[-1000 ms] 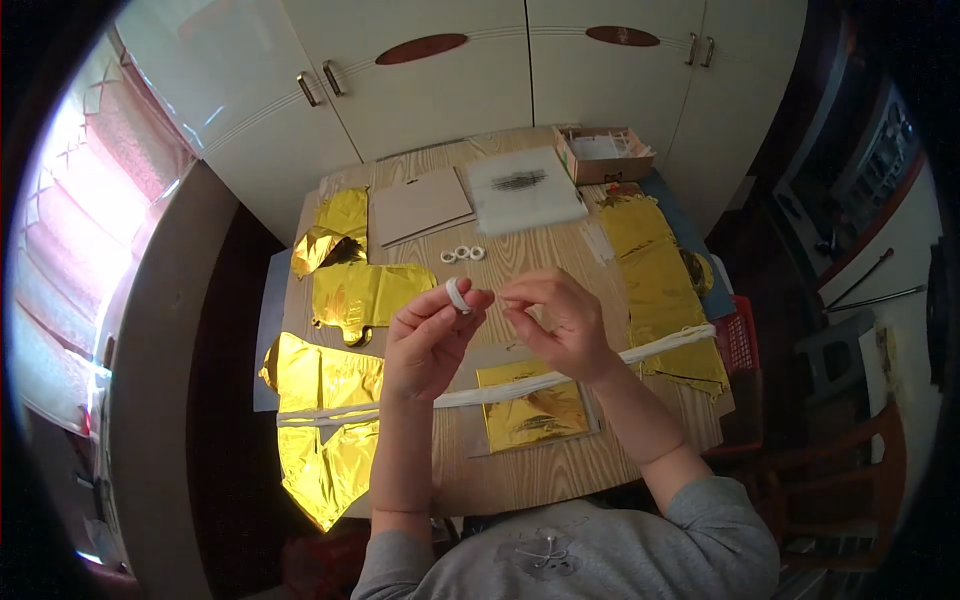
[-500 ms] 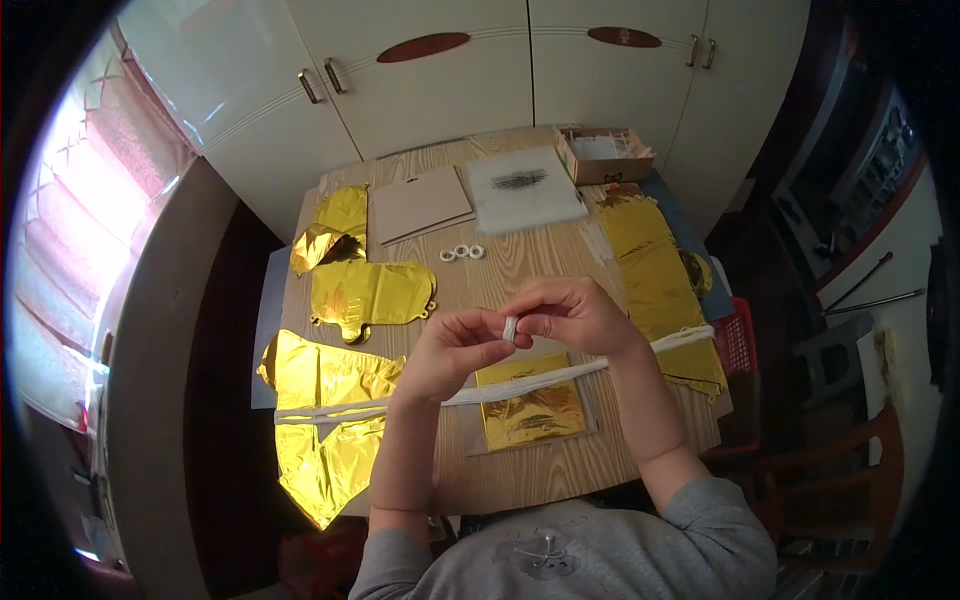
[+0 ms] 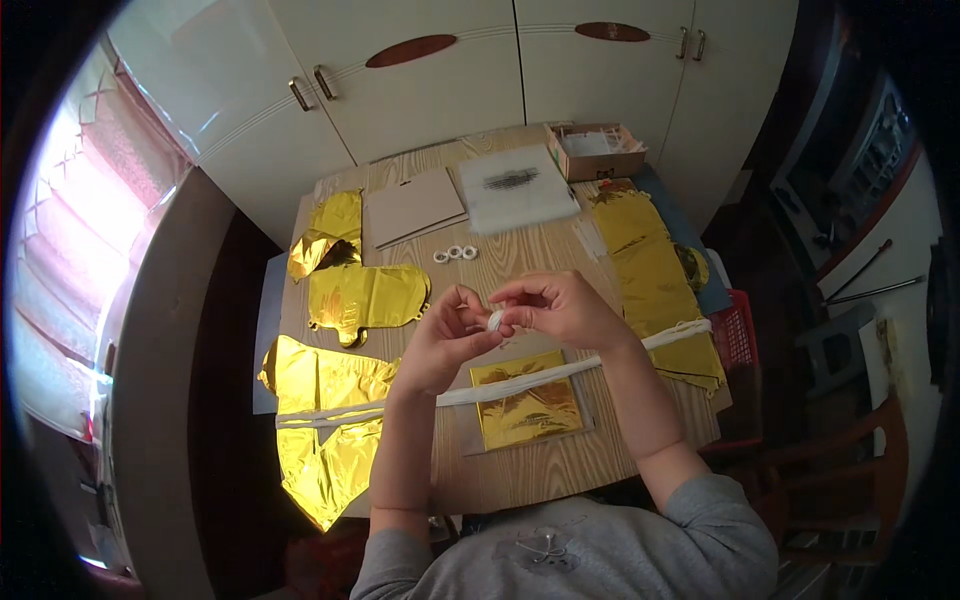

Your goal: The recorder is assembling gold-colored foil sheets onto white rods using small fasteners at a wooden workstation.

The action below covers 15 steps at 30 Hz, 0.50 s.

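A small white ring (image 3: 495, 320) is pinched between the left hand (image 3: 447, 340) and right hand (image 3: 560, 308), held above the bench (image 3: 520, 250). It seems to be worked with the fingertips; a steady grip is likely needed next. A white strip (image 3: 520, 385) is laid across gold foil (image 3: 527, 412) below. Three more rings (image 3: 455, 254) lie further off. White bits, too small to tell, are held in an open box (image 3: 597, 152).

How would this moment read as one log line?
left hand + right hand: pinching small white ring | below: gold foil, white strip | on wooden table
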Motion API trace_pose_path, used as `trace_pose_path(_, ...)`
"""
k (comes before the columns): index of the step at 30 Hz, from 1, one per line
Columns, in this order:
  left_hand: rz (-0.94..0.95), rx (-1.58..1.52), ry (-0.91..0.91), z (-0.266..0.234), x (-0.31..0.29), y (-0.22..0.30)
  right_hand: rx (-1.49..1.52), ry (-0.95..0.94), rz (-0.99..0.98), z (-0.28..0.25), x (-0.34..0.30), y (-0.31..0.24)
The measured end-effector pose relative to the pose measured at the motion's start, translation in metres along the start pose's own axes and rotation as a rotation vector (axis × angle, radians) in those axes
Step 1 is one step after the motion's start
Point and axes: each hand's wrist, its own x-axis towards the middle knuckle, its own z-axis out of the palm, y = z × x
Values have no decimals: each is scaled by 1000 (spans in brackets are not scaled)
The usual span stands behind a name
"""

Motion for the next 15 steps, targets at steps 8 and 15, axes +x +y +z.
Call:
trace_pose_path(8,160,108,147,6,4,-4,60,20,-8,-2,2,7)
trace_pose_path(15,263,90,248,8,9,-10,223,51,55,1,6,17)
